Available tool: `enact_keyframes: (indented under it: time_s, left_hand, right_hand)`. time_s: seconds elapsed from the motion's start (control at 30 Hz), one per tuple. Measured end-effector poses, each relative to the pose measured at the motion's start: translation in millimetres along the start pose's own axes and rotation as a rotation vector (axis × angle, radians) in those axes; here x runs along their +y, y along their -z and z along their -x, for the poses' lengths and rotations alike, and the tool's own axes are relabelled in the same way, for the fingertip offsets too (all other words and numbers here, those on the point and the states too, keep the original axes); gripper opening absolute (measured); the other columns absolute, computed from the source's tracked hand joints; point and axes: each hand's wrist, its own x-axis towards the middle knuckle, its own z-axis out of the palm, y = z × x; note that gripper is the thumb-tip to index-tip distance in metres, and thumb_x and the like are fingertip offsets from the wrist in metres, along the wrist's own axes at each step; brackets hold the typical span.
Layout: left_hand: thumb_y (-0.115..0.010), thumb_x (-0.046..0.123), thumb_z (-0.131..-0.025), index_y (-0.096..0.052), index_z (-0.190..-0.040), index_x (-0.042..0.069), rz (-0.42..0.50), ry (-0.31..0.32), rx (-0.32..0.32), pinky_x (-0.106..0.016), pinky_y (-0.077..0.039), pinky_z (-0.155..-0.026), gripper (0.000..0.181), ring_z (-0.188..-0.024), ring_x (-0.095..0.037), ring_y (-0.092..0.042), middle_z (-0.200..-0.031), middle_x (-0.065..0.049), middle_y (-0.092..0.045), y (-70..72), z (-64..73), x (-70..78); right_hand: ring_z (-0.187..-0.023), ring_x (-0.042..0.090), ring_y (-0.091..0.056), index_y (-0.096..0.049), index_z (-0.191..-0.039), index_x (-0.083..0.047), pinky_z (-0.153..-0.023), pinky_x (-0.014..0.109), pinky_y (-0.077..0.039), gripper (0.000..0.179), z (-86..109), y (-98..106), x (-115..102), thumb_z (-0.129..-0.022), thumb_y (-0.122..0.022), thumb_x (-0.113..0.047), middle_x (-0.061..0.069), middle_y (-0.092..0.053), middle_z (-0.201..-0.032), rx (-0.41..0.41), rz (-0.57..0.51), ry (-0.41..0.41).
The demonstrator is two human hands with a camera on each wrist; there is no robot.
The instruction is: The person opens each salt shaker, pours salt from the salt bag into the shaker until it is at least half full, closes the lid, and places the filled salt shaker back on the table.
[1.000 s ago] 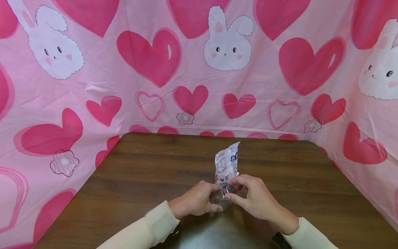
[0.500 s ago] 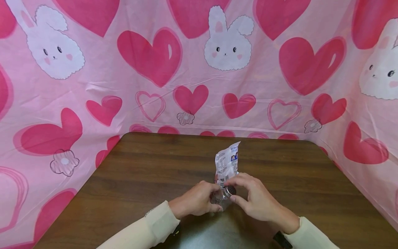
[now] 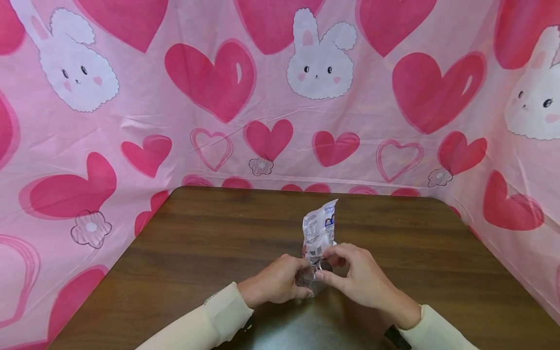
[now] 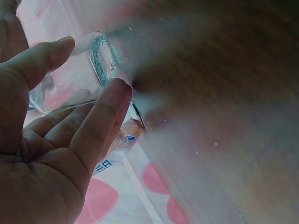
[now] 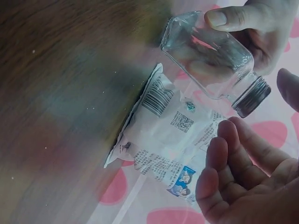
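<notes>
My left hand [image 3: 280, 279] grips a small clear glass bottle [image 5: 210, 60] by its body, close over the table. The bottle has square sides, a narrow neck and a dark metallic screw cap [image 5: 252, 96], which points to the right. In the left wrist view the bottle's thick glass base [image 4: 103, 58] shows between thumb and fingers. My right hand [image 3: 360, 282] is around the cap. In the right wrist view its thumb and bent fingers [image 5: 229, 133] stand just off the cap, on either side of it. Nothing else is in either hand.
A white printed packet [image 3: 318, 233] with a barcode, a QR code and a blue cartoon stands upright right behind the bottle. The brown wooden table [image 3: 218, 223] is bounded by pink cloth [image 3: 280, 107] with hearts and rabbits on the back and sides.
My right thumb and fingers moved off the cap to the right, baring it half a second ago, and are now back around it. The left hand and the packet have stayed in place.
</notes>
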Motion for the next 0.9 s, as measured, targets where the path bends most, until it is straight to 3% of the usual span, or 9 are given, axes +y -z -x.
enact_keyframes:
  time_s: [0.17, 0.37, 0.73, 0.9]
  left_hand:
    - [-0.088, 0.016, -0.082, -0.069, -0.102, 0.012, 0.007, 0.009, 0.0, -0.016, -0.047, -0.055, 0.028, -0.061, 0.001, -0.054, -0.075, 0.013, -0.06, 0.4, 0.3, 1.6]
    - [-0.088, 0.017, -0.082, -0.069, -0.102, 0.012, 0.015, 0.021, -0.003, -0.017, -0.048, -0.055, 0.028, -0.062, 0.001, -0.055, -0.076, 0.013, -0.061, 1.4, 0.7, 2.6]
    - [-0.088, 0.018, -0.082, -0.069, -0.103, 0.011, -0.007, 0.02, 0.002, -0.016, -0.047, -0.054, 0.029, -0.06, 0.001, -0.054, -0.076, 0.012, -0.061, 1.3, 1.3, 3.8]
    - [-0.089, 0.018, -0.082, -0.069, -0.105, 0.011, -0.017, 0.024, 0.008, -0.016, -0.046, -0.053, 0.031, -0.06, 0.001, -0.054, -0.075, 0.012, -0.061, 0.9, 1.8, 4.4]
  right_hand:
    - [-0.071, 0.006, -0.055, -0.073, -0.095, -0.024, -0.063, 0.025, -0.048, 0.028, -1.1, 0.7, -0.3, -0.08, -0.088, -0.042, -0.013, -0.059, -0.077, 0.002, -0.012, -0.033]
    - [-0.068, 0.007, -0.055, -0.074, -0.095, -0.022, -0.061, 0.024, -0.048, 0.024, -1.6, 2.6, -1.6, -0.08, -0.09, -0.033, -0.014, -0.058, -0.074, -0.024, -0.02, -0.022]
    - [-0.083, 0.011, -0.058, -0.075, -0.112, -0.016, -0.074, 0.035, -0.051, 0.034, 0.8, 5.8, 1.0, -0.081, -0.087, -0.015, -0.014, -0.063, -0.091, -0.06, 0.001, 0.121]
    - [-0.09, 0.01, -0.059, -0.073, -0.119, -0.019, -0.078, 0.039, -0.052, 0.042, 1.3, 7.4, 0.3, -0.081, -0.085, -0.005, -0.014, -0.066, -0.105, -0.089, -0.032, 0.133]
